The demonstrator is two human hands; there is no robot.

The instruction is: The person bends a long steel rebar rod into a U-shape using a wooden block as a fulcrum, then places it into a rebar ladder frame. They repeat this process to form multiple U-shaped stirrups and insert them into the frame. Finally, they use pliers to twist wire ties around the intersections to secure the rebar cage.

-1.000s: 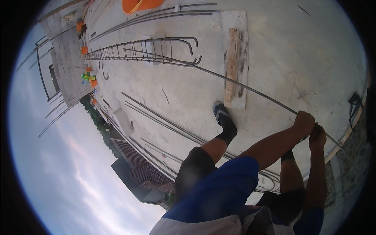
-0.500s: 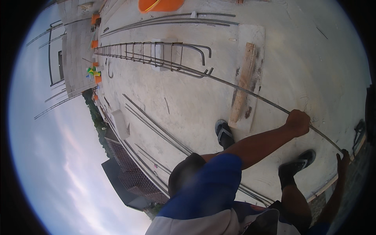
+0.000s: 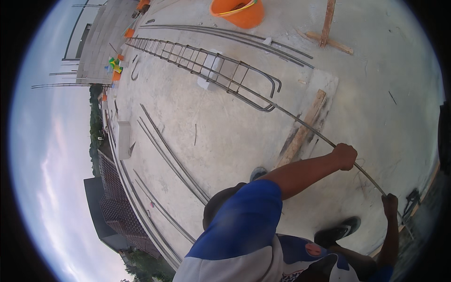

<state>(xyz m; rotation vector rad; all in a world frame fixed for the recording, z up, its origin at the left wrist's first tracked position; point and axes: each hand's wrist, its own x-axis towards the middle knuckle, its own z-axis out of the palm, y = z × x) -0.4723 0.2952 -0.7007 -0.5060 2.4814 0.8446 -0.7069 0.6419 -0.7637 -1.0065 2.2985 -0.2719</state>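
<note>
A person's bare left hand (image 3: pixel 345 156) is closed in a fist around a long, thin grey steel rod (image 3: pixel 320 135); the bare right hand (image 3: pixel 390 205) grips it farther to the lower right. The rod slants over a brown wooden plank (image 3: pixel 297 141) toward a ladder-like grey steel-bar cage (image 3: pixel 229 90) on the pale concrete floor (image 3: pixel 244 145).

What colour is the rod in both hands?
The rod is dull greyish brown, clearest in the head view.
</note>
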